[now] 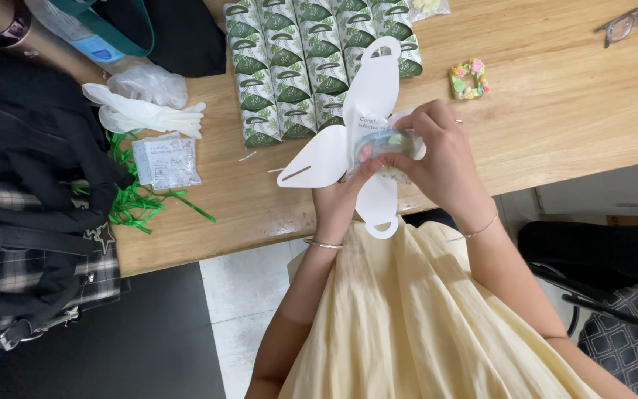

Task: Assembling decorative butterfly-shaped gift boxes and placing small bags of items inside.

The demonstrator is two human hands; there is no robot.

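Both hands, the left hand (337, 199) beneath and the right hand (437, 151) on top, pinch a small clear packet of coloured pieces (384, 144) against the middle of one unfolded white card box blank (348, 133), held just above the near edge of the desk (555, 96); if the grip slackens, the packet could slip off the flimsy blank, or a flap could crease. Beyond the hands lie roughly sixteen folded green leaf-print boxes (289, 66), to their right one flower ring (470, 79) and one pair of glasses (629, 22), and to their left two white gloves (145, 111), one small clear bag (165, 161) and a tangle of green ribbon (138, 199).
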